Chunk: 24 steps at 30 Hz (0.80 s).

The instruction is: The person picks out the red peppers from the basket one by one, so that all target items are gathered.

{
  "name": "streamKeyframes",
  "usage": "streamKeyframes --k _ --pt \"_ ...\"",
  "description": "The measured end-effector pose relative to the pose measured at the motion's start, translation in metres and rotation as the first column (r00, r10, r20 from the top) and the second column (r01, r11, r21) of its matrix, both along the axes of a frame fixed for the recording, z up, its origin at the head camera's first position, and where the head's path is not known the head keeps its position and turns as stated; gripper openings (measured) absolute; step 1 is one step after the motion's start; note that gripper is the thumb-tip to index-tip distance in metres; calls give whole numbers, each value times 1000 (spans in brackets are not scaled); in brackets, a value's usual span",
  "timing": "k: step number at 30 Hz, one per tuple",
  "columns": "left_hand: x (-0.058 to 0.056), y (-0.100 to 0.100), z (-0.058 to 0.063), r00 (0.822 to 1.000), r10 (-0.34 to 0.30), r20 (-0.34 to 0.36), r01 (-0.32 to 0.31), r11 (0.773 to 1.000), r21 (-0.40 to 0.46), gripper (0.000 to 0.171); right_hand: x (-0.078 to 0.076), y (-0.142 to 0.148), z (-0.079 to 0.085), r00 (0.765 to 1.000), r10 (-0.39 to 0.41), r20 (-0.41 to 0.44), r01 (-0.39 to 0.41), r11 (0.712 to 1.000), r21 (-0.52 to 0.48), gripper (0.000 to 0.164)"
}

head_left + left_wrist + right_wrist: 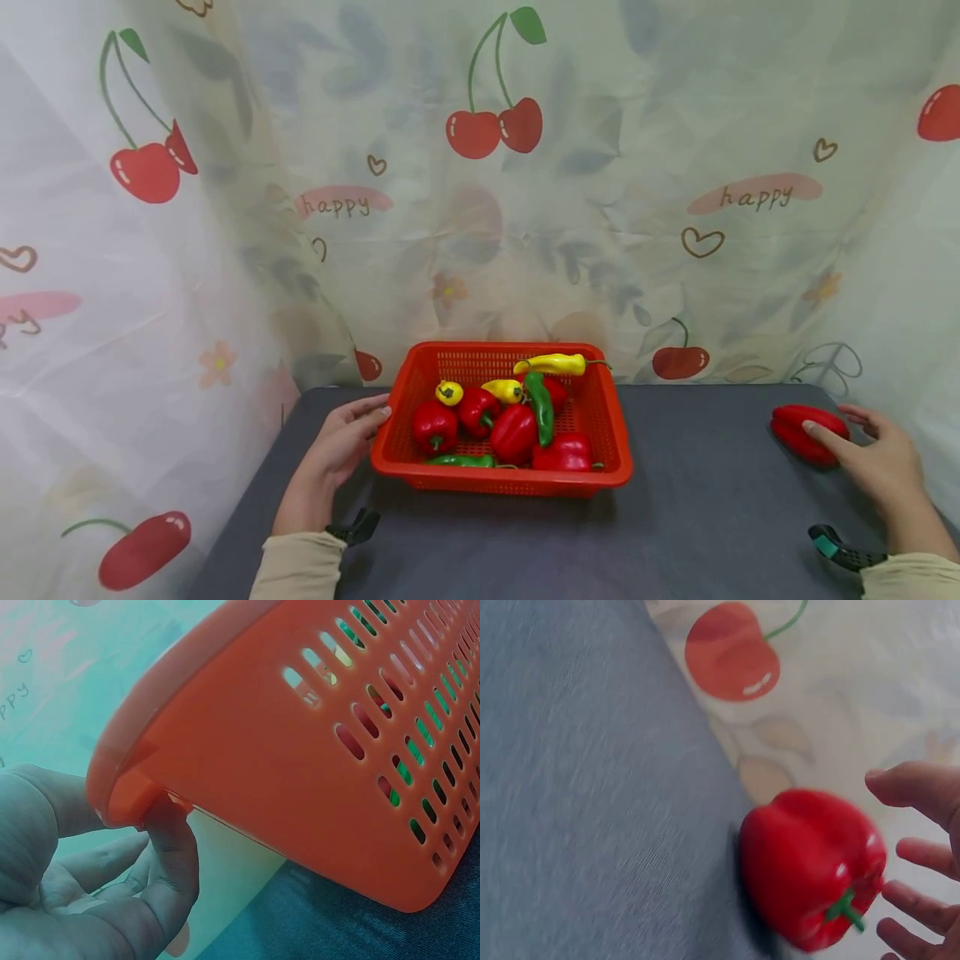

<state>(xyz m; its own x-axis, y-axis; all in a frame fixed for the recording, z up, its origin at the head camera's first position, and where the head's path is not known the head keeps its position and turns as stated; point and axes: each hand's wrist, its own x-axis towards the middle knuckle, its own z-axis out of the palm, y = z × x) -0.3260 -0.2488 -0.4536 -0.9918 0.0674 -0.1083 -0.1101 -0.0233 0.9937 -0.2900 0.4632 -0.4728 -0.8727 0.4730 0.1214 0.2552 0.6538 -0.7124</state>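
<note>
My left hand [337, 446] grips the left rim of a red-orange plastic basket [502, 482]. In the left wrist view, the thumb lies at the rim and a finger [174, 862] curls under it. Inside the basket lie several red bell peppers [513, 435], long green peppers [540, 408] and yellow peppers [553, 364]. Far to the right, a lone red bell pepper [806, 433] rests on its side on the dark tabletop. Beside it is my right hand [888, 462]; its spread fingers [919, 904] stand just off the pepper's stem end in the right wrist view.
The dark grey table [697, 517] runs back to a light curtain [585, 275] printed with cherries and hearts. More curtain [150, 333] closes off the left side, and another panel [915, 333] the right. Each wrist wears a black band [356, 527].
</note>
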Motion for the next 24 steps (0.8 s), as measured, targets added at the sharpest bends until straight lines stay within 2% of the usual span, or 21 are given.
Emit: streamKeyframes --k 7,13,19,24 --pt "-2 -1 0 1000 10 -4 -10 1000 11 52 3 -25 29 986 97 -139 -88 994 72 84" --pt "-3 2 -1 1000 4 -3 -4 1000 18 52 6 -55 47 949 249 -193 -232 967 105 79" --pt "-2 3 -3 1000 4 1 -4 1000 13 50 13 -93 56 878 424 -220 -402 905 139 72" --pt "-1 1 -3 1000 3 0 -3 1000 17 51 13 -130 64 810 526 -259 -494 850 183 66"
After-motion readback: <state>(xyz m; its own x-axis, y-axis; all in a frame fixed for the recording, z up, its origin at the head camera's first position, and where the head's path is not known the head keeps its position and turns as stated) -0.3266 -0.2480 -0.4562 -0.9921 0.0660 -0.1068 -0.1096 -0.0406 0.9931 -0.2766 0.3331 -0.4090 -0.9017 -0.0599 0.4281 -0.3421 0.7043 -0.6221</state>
